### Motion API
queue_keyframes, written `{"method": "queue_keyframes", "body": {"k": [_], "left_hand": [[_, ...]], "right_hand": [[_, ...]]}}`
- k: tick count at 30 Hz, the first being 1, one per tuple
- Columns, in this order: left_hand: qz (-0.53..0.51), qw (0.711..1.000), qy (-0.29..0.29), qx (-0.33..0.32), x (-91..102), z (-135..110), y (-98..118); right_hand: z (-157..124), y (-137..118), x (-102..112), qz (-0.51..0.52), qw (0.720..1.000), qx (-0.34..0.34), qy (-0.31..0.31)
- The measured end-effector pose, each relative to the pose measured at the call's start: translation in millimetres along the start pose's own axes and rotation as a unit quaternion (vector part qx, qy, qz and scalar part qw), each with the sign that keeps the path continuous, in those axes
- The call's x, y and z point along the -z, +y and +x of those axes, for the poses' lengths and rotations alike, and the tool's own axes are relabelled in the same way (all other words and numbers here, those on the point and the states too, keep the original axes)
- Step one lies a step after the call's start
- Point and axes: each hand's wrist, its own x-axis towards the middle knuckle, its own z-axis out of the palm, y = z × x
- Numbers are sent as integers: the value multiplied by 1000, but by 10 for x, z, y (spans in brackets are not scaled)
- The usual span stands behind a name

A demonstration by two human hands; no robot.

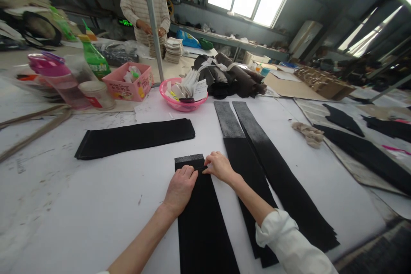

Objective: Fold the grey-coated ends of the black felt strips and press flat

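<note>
My left hand (pixel 180 188) lies flat and open on the long black cloth strip (pixel 205 227) on the white desk (pixel 96 205), holding it down. My right hand (pixel 220 166) has its grip pinched on the strip's far end.

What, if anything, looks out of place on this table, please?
A crumpled beige rag lies among the flat black strips. The black stack at left lies crosswise, unlike the strip under the left hand.

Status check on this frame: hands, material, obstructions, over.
Left hand flat on black fabric strip, open. Right hand pinching its top layer near the far end. Neighbouring strips close on the right, under the forearm.
</note>
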Motion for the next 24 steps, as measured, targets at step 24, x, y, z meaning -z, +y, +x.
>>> {"method": "queue_keyframes", "body": {"k": [24], "left_hand": [[-320, 934, 87, 135, 1295, -530, 334]], "right_hand": [[-1106, -1129, 410, 568, 818, -59, 71]]}}
